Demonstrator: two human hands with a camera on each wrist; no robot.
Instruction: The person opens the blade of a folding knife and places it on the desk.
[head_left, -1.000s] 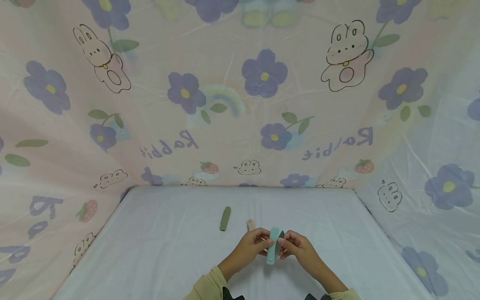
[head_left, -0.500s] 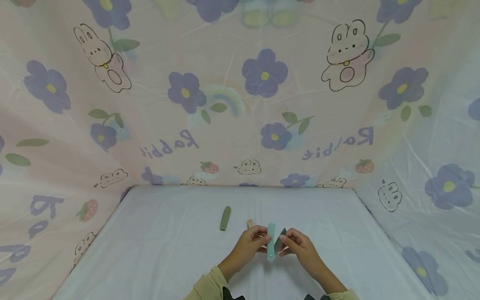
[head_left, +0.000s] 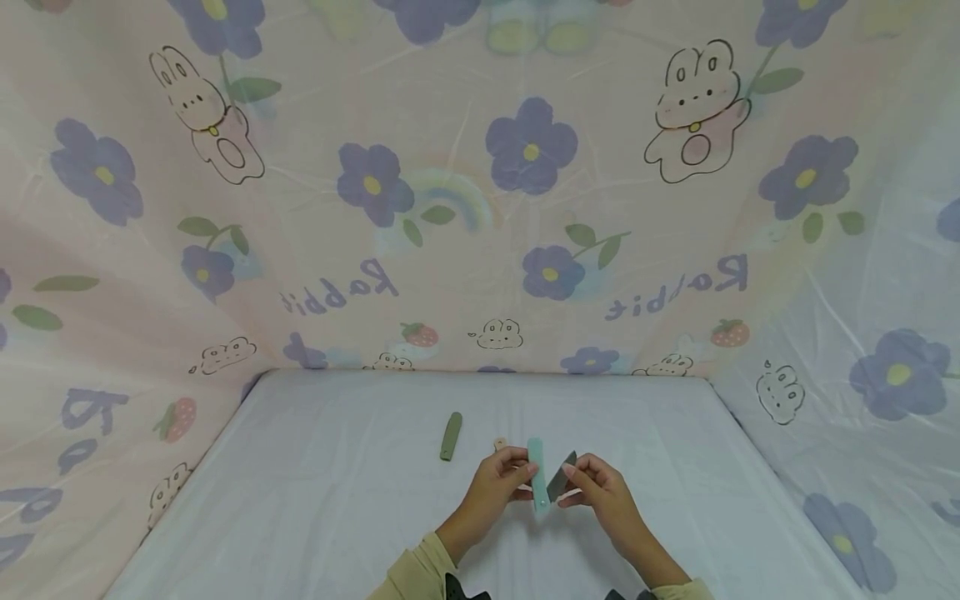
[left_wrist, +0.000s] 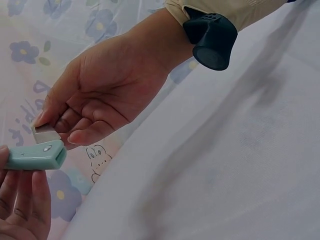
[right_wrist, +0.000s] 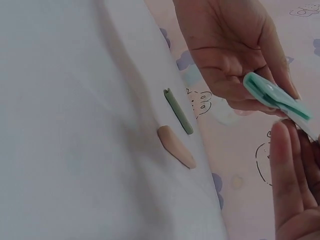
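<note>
The left hand (head_left: 501, 483) grips a mint-green folding knife handle (head_left: 537, 475) between thumb and curled fingers, holding it upright above the white sheet (head_left: 337, 508). The right hand (head_left: 600, 492) pinches the grey blade (head_left: 561, 477), which angles out from the handle's lower end to the right. Both hands hang above the near middle of the sheet, not resting on it.

Just beyond the left hand, a beige piece (head_left: 500, 444) lies flat on the sheet, partly hidden behind the fingers. Farther left and well apart from the hands lies a dark green handle (head_left: 451, 436). Nothing stands between the hands and the knife. A pink cloth (head_left: 450, 208) printed with flowers and rabbits rises behind and at both sides.

The head view hides most of the beige piece; the right wrist view shows it whole (right_wrist: 176, 147), a rounded sliver lying just beside the green handle (right_wrist: 178, 111) without touching it. That view also shows the slot running along the mint handle (right_wrist: 276, 96). The left wrist view alone shows the right hand's (left_wrist: 105, 95) thumb and forefinger closed on the blade (left_wrist: 46, 133), and the handle's (left_wrist: 35, 156) butt end with a small rivet.
</note>
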